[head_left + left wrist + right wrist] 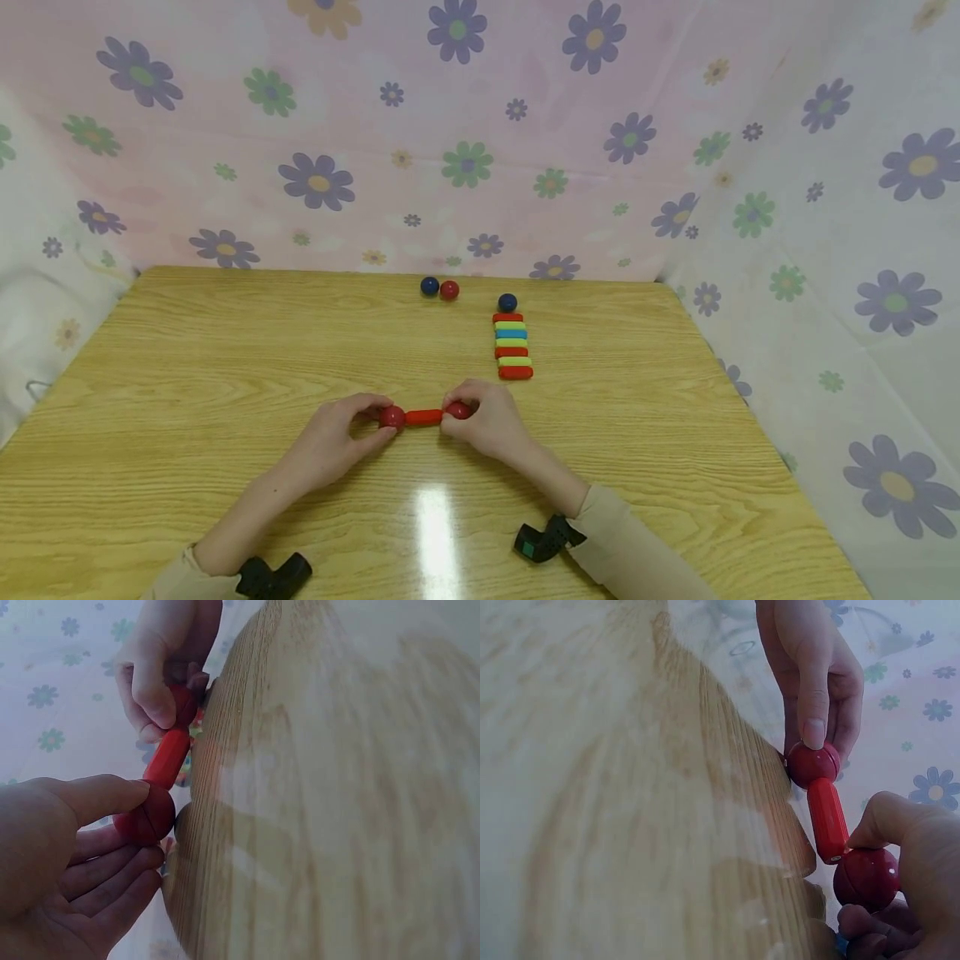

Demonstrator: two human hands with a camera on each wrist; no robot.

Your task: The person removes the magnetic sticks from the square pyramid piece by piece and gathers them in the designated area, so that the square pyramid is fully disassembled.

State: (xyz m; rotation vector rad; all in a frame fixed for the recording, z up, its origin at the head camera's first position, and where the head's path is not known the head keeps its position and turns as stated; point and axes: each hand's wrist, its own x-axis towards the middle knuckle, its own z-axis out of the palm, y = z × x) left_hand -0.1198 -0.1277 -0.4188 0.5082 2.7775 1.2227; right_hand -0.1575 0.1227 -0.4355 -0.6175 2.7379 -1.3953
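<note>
A red rod [423, 417] lies level between two dark red balls, one at each end, near the middle of the table. My left hand [335, 439] pinches the left red ball [392, 417] between thumb and fingers. With thumb and fingertips, my right hand [489, 422] holds the right red ball [458, 410], which is partly covered by the fingers in the head view. In the right wrist view the red rod [827, 820] meets both balls at its ends. The left wrist view shows the same joined row, with the near ball [146, 815] under my left thumb.
Beyond my right hand, several red, yellow-green and blue rods [513, 343] lie in a column, with a blue ball [507, 302] at its far end. Another blue ball [430, 286] and a red ball [449, 290] sit near the wooden table's [262, 350] back edge. Flowered cloth hangs behind.
</note>
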